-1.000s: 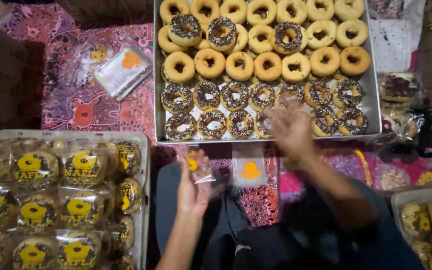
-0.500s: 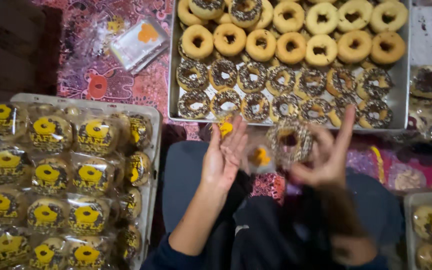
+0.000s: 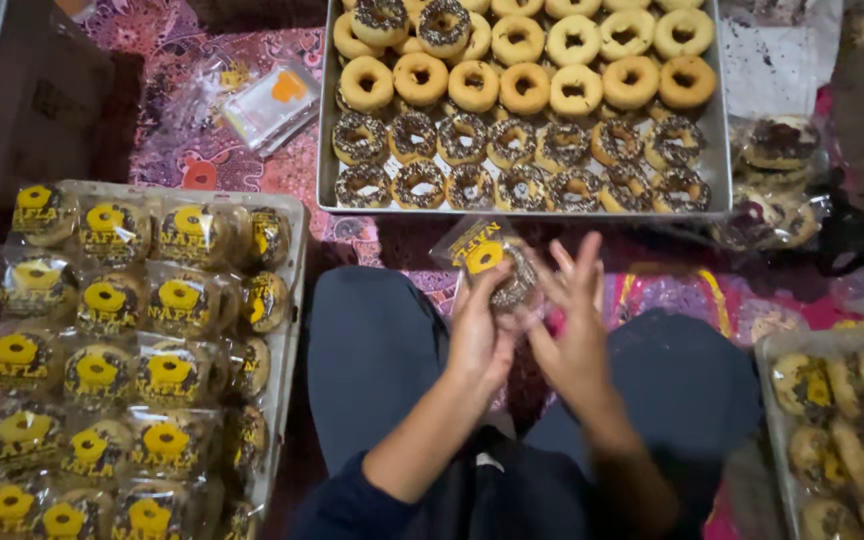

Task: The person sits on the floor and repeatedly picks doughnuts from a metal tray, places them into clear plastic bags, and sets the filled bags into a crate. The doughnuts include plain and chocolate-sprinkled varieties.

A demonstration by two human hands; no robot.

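Above the person's lap, between the knees in dark trousers [image 3: 372, 350], both hands meet around a clear, crinkly plastic bag [image 3: 487, 255] with a round yellow mark, and a sprinkle-topped doughnut [image 3: 515, 283] sits partly inside it. The left hand [image 3: 479, 335] curls its fingers around the bag and doughnut from the left, gripping them; the right hand [image 3: 574, 330] presses against them from the right with its fingers spread and pointing up. Half a second ago the hands were apart with the bag loose between them; now they have closed together. Just beyond them lies a shiny metal tray [image 3: 325, 150] of ring doughnuts, plain golden ones behind, sprinkled ones in front. At left, a pale tray [image 3: 292, 300] holds bagged doughnuts in glossy wrappers.
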